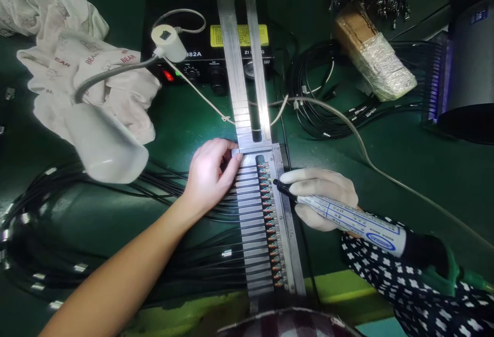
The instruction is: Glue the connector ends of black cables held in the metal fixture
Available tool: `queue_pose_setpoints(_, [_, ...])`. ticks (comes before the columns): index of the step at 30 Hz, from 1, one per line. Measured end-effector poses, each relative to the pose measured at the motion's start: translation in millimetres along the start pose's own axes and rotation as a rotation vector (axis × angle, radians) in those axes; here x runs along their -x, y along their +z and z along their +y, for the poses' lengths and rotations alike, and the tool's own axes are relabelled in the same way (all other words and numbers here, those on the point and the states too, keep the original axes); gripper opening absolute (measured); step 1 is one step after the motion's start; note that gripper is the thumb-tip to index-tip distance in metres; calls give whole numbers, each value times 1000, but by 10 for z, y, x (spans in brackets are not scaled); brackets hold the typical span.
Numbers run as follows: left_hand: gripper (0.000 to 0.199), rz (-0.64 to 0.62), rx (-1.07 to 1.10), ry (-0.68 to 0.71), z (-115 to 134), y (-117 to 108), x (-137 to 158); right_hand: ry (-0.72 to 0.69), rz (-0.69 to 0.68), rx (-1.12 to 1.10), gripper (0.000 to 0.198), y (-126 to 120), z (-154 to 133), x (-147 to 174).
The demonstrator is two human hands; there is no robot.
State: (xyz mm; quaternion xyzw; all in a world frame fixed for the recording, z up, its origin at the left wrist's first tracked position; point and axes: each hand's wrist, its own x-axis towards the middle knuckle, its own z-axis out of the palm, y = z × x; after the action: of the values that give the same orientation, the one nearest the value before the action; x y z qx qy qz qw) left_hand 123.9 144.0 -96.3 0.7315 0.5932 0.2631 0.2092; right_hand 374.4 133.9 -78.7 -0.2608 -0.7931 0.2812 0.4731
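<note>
My bare left hand (210, 175) grips the upper left edge of a slotted metal jig (254, 208), thumb against its side and fingers curled. Black cables (219, 206) lie side by side in the jig's slots. Their stripped ends, with small connectors (270, 224), form a column along its right part. My right hand (324, 193), in a white glove, is closed around a labelled dispensing syringe (355, 221) with a black tip. The tip points left, at the jig's right side near the upper connectors; whether it touches cannot be made out. A green fitting joins the syringe's back end.
Behind the jig stands a black dispenser controller (181, 67) with a lit red switch. A white gooseneck lamp (111, 146) and a printed cloth (131, 95) are at left. Coiled cables (309, 100), a wrapped block (382, 64) and a pale hose (358, 141) lie at right.
</note>
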Motion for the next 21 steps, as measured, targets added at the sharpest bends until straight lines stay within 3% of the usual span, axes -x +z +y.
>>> queue_pose_setpoints(21, [16,5,2,10,3,-5,-1,21,11,-13,22,11,57,62])
